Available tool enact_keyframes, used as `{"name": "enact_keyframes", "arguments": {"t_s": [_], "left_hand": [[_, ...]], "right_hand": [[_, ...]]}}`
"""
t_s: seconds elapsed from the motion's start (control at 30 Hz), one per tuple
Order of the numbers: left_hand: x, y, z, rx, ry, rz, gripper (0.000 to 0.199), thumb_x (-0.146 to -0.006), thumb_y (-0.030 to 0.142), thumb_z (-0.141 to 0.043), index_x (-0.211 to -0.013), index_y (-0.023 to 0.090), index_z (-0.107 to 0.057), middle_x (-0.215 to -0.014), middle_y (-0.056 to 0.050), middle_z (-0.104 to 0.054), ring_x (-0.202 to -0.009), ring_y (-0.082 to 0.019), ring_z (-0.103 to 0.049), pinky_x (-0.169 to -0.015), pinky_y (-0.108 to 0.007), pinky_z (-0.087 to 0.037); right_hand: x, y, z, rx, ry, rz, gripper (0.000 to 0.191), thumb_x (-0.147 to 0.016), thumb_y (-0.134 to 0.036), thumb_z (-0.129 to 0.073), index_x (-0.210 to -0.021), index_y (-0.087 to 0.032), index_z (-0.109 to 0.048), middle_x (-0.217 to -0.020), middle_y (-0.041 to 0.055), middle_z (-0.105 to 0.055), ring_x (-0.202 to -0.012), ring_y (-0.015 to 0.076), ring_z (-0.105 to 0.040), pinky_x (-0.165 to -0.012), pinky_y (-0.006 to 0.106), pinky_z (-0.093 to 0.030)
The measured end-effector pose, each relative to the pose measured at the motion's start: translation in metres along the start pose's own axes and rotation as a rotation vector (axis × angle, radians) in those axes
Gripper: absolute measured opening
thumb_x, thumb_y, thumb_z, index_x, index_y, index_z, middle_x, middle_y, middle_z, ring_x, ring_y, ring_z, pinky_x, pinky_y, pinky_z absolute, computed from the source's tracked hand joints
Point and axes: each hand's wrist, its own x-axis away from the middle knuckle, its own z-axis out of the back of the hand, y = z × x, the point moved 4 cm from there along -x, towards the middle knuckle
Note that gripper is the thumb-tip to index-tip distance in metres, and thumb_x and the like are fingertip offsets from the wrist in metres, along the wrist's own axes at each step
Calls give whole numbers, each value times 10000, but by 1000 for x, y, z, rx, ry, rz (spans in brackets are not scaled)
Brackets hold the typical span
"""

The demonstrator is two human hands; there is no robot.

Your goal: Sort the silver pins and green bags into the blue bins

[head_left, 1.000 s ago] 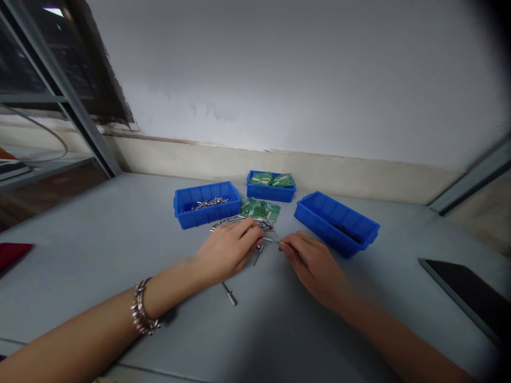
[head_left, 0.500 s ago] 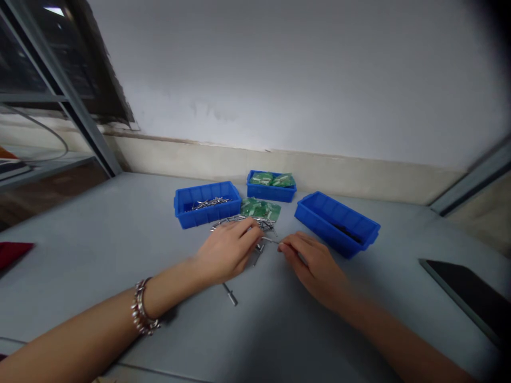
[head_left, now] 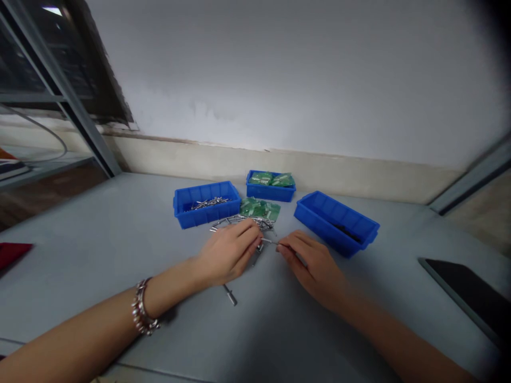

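Observation:
Between my two hands runs a slim silver blind rivet (head_left: 268,241). My left hand (head_left: 231,250) is closed, its fingertips pinching the thicker end. The thin end is pinched by my right hand (head_left: 309,263), thumb against forefinger. A heap of loose blind rivets (head_left: 263,223) lies just beyond my left hand, partly covered by it. One more rivet (head_left: 230,295) rests on the table below my left wrist, its other end hidden. Behind the heap lies a green printed plastic bag (head_left: 261,209).
A blue bin (head_left: 207,217) with metal rivets stands at left. Another blue bin (head_left: 271,193) at the back holds green bags. The right blue bin (head_left: 331,229) contains small dark pieces. A dark flat device (head_left: 465,292) lies far right, red cloth (head_left: 14,255) far left.
Hardly anything differs. My right hand has shifted very slightly left, and more of the rivet's thicker end shows at my left fingertips.

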Motion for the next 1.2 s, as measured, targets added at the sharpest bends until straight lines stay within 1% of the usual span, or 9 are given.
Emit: {"name": "enact_keyframes", "arguments": {"t_s": [0.13, 0.3, 0.63, 0.7, 0.83, 0.9, 0.97, 1.1, 1.2], "left_hand": [[1, 2, 1, -26, 6, -44, 233, -886, 203, -281, -860, 129, -501, -819, -71, -520, -738, -158, -498, -648, -282, -433], [2, 4, 2, -66, 46, -109, 231, -868, 194, -293, -759, 138, -489, -695, -44, -500, -640, -153, -456, -583, -278, -386], [1, 3, 2, -117, 73, -117, 243, -862, 199, -300, -706, 147, -479, -635, -30, -486, -592, -150, -445, -548, -274, -365], [2, 3, 2, -117, 62, -103, 250, -869, 211, -296, -728, 145, -492, -650, -32, -499, -604, -150, -464, -556, -274, -382], [3, 1, 2, -81, 33, -59, 228, -884, 267, -318, -934, 144, -503, -818, -56, -562, -746, -166, -530, -647, -291, -436], [2, 1, 1, -78, 36, -56, 235, -887, 289, -331, -992, 150, -491, -873, -60, -570, -792, -170, -538, -674, -297, -447], [1, 0, 0, -95, 43, -64, 236, -894, 289, -330, -992, 152, -495, -873, -58, -571, -789, -167, -539, -667, -290, -449], [0, 1, -1, -151, 65, -95, 244, -905, 269, -316, -927, 152, -528, -802, -45, -561, -718, -148, -529, -613, -264, -437], [0, 2, 1, -175, 96, -112, 256, -908, 262, -312, -887, 148, -540, -779, -42, -556, -694, -136, -522, -592, -250, -427]], "right_hand": [[0, -1, -1, -24, -19, 13, 207, -898, -206, -348, -739, -198, -480, -713, 17, -527, -714, 159, -499, -634, 277, -385], [0, 0, -3, -60, -30, 16, 208, -897, -197, -357, -725, -193, -475, -721, 16, -528, -733, 157, -497, -644, 274, -384], [-1, -1, -3, -95, -67, 20, 215, -895, -190, -362, -710, -182, -471, -708, 17, -517, -725, 153, -486, -631, 271, -375], [-1, -1, -3, -100, -62, 23, 216, -894, -187, -358, -706, -183, -465, -704, 17, -514, -720, 153, -484, -625, 270, -373], [0, 1, -4, -106, -43, 24, 224, -897, -189, -348, -699, -184, -454, -693, 15, -509, -702, 152, -479, -620, 273, -369], [1, 2, -4, -100, -30, 19, 225, -899, -194, -344, -704, -184, -454, -693, 14, -510, -696, 151, -478, -620, 275, -367], [1, 2, -4, -89, -21, 21, 228, -902, -201, -340, -707, -184, -457, -693, 14, -513, -695, 152, -482, -620, 277, -367], [2, 3, -4, -68, -19, 18, 234, -905, -211, -334, -721, -187, -477, -711, 17, -531, -715, 155, -501, -639, 280, -381], [2, 5, -4, -32, -5, -10, 178, -898, -227, -356, -828, -190, -515, -788, 29, -554, -758, 161, -520, -665, 284, -401]]}}
